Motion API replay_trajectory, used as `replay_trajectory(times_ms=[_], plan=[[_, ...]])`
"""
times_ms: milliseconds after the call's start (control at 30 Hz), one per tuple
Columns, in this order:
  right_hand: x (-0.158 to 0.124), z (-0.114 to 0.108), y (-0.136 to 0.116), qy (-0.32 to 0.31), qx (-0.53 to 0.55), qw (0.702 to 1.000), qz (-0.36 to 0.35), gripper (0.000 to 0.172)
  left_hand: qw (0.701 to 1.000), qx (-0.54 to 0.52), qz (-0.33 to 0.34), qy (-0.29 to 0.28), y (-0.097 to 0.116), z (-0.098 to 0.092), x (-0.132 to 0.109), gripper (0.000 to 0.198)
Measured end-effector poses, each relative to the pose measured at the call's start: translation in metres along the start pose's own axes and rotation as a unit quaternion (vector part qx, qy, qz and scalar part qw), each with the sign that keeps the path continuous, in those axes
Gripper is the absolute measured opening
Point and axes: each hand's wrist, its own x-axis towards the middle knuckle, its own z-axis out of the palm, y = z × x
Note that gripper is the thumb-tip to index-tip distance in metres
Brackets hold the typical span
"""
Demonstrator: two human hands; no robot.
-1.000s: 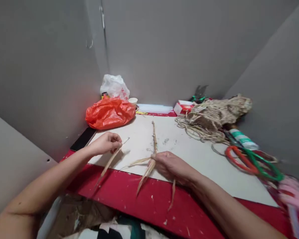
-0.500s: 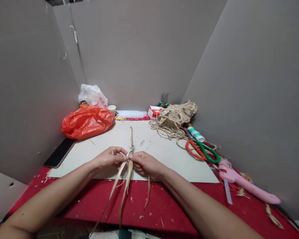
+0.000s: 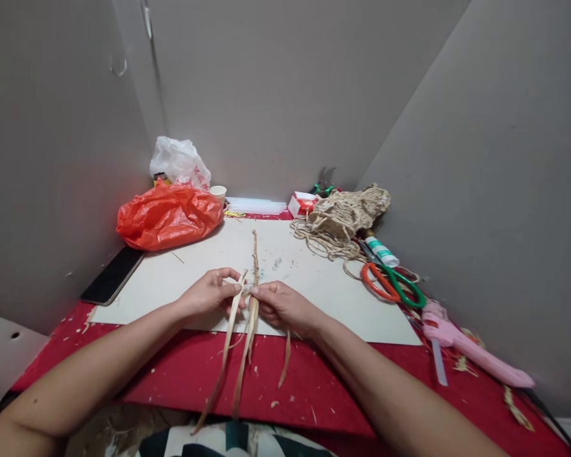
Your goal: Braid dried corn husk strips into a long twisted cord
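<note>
My left hand (image 3: 209,293) and my right hand (image 3: 280,306) meet over the near edge of a white board (image 3: 314,285), fingers pinched on dry straw strips (image 3: 240,343). The loose strip ends hang down toward me across the red table (image 3: 171,381). From the pinch, a thin braided length of the straw (image 3: 255,251) runs straight away across the board. My right hand's lower fingers also press one separate strip (image 3: 285,362) that trails onto the red surface.
An orange plastic bag (image 3: 169,214), a white bag (image 3: 178,162) and a small cup (image 3: 217,192) sit at the back left. A dark phone (image 3: 111,274) lies left. Twine pile (image 3: 347,212), scissors (image 3: 393,284), a glue tube (image 3: 383,251) and pink glue gun (image 3: 471,349) lie right. Grey panels enclose the table.
My left hand brought its strip from the left to join the bundle at my right hand. The view has swung right, then tilted slightly; both hands now pinch together.
</note>
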Motion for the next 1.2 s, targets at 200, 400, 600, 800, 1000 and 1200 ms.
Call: replay_trajectory(times_ms=[200,400,600,800,1000,1200], plan=[[0.002,0.001,0.004,0.003,0.019,1.0,-0.019,0.037,0.996,-0.012,0.02,-0.091,0.001,0.003,-0.007,0.045],[0.002,0.002,0.007,0.022,0.042,0.998,-0.029,0.041,0.996,0.027,0.01,-0.088,0.001,0.006,-0.009,0.054],[0.004,0.006,0.008,0.065,0.025,0.997,-0.04,0.046,0.994,0.036,0.007,-0.104,-0.005,0.008,-0.01,0.052],[0.007,0.008,0.014,0.096,-0.037,0.993,-0.062,0.041,0.991,0.112,0.063,-0.045,-0.013,0.004,-0.003,0.043],[0.007,0.006,0.016,0.096,-0.049,0.992,-0.06,0.039,0.991,0.119,0.058,0.03,-0.015,0.001,0.002,0.026],[0.009,0.004,0.018,0.095,-0.068,0.991,-0.059,0.04,0.99,0.121,0.062,0.033,-0.006,0.003,0.0,0.027]])
